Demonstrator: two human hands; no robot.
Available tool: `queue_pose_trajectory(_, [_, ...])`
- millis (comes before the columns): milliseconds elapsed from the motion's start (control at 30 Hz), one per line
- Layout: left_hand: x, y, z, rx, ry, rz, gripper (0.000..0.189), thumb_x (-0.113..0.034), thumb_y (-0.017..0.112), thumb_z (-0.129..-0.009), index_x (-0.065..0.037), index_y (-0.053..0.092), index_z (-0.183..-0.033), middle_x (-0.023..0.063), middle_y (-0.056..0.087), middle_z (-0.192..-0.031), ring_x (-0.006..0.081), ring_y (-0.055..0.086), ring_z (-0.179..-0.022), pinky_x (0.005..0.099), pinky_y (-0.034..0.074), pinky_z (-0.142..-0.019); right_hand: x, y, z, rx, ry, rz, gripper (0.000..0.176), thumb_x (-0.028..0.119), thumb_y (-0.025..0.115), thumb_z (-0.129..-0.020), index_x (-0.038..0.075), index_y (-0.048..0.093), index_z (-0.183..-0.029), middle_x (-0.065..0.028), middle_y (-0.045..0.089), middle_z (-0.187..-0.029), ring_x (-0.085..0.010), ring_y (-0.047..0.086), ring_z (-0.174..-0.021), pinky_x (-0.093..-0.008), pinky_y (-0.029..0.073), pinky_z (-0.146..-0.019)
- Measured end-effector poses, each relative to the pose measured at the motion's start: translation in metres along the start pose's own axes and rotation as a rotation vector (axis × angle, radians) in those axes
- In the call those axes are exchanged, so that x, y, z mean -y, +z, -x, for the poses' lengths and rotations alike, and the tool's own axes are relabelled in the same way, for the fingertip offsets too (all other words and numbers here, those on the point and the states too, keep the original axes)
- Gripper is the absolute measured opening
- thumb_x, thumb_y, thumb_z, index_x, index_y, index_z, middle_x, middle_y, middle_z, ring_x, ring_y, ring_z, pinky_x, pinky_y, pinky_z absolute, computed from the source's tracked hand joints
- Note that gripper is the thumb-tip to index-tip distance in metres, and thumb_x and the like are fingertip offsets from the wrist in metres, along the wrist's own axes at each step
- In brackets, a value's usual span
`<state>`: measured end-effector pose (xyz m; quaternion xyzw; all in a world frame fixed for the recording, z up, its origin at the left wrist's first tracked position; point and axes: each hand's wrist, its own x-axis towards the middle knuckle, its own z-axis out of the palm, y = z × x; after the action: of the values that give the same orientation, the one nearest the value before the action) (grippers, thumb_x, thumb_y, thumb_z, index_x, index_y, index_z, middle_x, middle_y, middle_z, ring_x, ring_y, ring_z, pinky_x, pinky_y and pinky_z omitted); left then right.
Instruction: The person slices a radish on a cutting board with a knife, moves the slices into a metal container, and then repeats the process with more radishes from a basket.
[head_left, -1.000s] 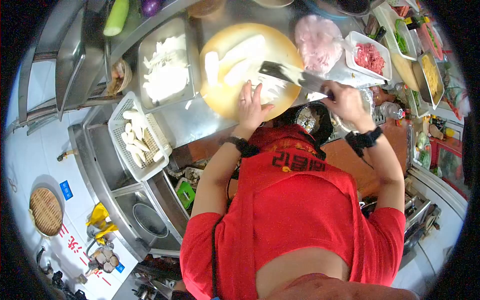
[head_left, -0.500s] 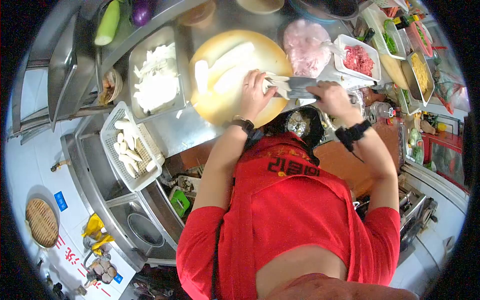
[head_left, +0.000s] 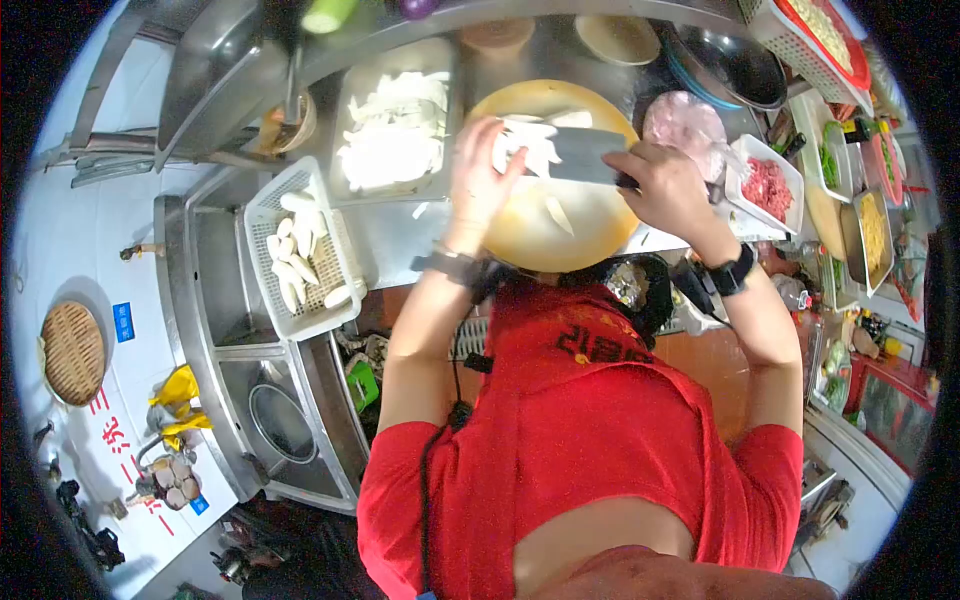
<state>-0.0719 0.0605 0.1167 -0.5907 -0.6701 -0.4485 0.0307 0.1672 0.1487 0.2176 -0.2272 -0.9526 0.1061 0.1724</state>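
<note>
My right hand [head_left: 668, 195] is wrapped round the handle of a cleaver [head_left: 592, 157], its broad blade held over the round yellowish cutting board [head_left: 515, 235]. White vegetable slices [head_left: 528, 143] are gathered at the blade's left end. Cupped against them is my left hand [head_left: 480, 180], near the board's left side. One loose slice [head_left: 559, 215] lies on the board in front of the blade, and more white pieces show behind it, partly hidden. Left of the board, a metal tray [head_left: 352, 192] holds a heap of white slices [head_left: 400, 130].
A white basket [head_left: 345, 265] of peeled white vegetable pieces stands left, beside a metal sink [head_left: 235, 275]. Right of the board are a pinkish plastic bag [head_left: 685, 125] and a white container [head_left: 795, 190] of minced meat. Bowls [head_left: 617, 40] stand behind.
The cleaver and both hands have moved left across the board, from its right edge, with the slices at the blade. My view has turned, so the surroundings sit differently.
</note>
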Motion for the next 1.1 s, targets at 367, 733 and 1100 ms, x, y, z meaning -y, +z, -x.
queue_pose_trajectory(367, [0.051, -0.047, -0.037, 0.009, -0.138, -0.281, 0.055, -0.045, 0.06, -0.081, -0.015, 0.049, -0.126, 0.0195, 0.04, -0.136, 0.042, 0.025, -0.131, 0.0581, 0.019, -0.105, 0.066, 0.052, -0.107, 0.228, -0.049, 0.172, 0.022, 0.011, 0.055, -0.07, 0.011, 0.061, -0.091, -0.01, 0.062, -0.08, -0.0278, 0.064, -0.076, -0.0405, 0.05, -0.066])
queue_pose_trajectory(733, [0.113, -0.06, -0.024, -0.145, -0.239, -0.743, 0.041, -0.036, 0.056, -0.086, -0.012, 0.054, -0.12, 0.0168, 0.049, -0.126, 0.0391, 0.033, -0.125, 0.0551, 0.023, -0.102, 0.034, 0.032, -0.067, 0.132, 0.062, 0.148, 0.032, 0.011, 0.06, -0.069, 0.013, 0.064, -0.101, -0.0108, 0.062, -0.085, -0.0283, 0.063, -0.08, -0.039, 0.051, -0.069])
queue_pose_trajectory(1100, [-0.006, 0.008, 0.056, 0.491, 0.103, -0.077, 0.009, -0.015, 0.059, -0.082, -0.01, 0.061, -0.089, 0.0081, 0.063, -0.091, 0.0262, 0.062, -0.079, 0.0364, 0.051, -0.068, -0.04, 0.025, 0.074, 0.065, 0.581, -0.228, 0.038, 0.021, 0.065, -0.071, 0.008, 0.062, -0.107, -0.018, 0.066, -0.09, -0.0339, 0.064, -0.081, -0.0378, 0.051, -0.075])
